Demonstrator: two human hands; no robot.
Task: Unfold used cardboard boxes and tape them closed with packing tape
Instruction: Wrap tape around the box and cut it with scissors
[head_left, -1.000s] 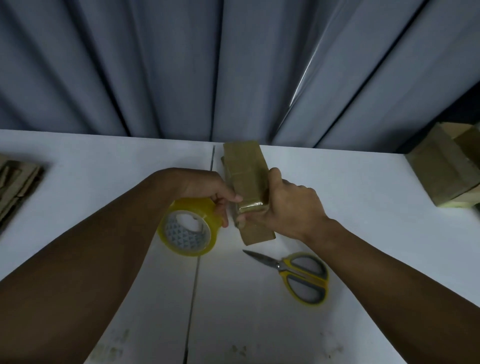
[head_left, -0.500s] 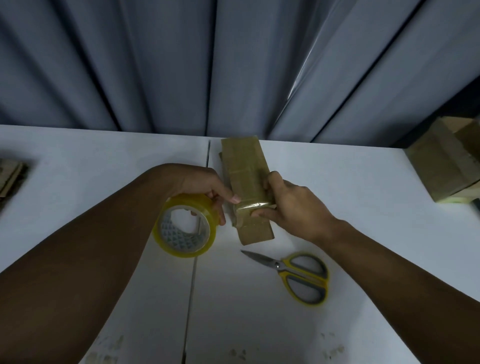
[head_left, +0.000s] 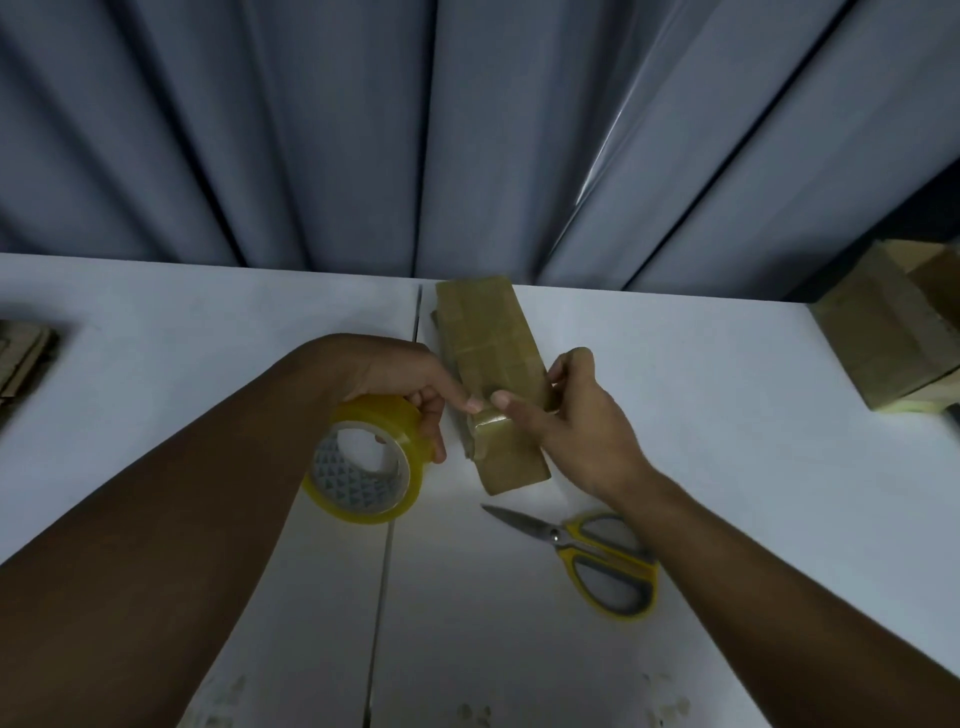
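Note:
A long narrow cardboard box (head_left: 493, 343) lies on the white table (head_left: 208, 322), its length running away from me. A strip of clear tape crosses its top near the front end. My left hand (head_left: 410, 384) grips the yellowish tape roll (head_left: 366, 462) just left of the box, with the thumb tip pressing the tape on the box's top. My right hand (head_left: 571, 415) holds the box from the right, thumb on top beside the left thumb, fingers curled round the right edge.
Yellow-handled scissors (head_left: 592, 556) lie shut on the table in front of the box, under my right forearm. Other cardboard boxes (head_left: 893, 332) sit at the right edge. Flattened cardboard (head_left: 21, 358) lies at the far left. A grey curtain hangs behind the table.
My right hand slid back off the box's top toward its right side, leaving only its thumb on the tape. The left hand and roll stayed nearly still.

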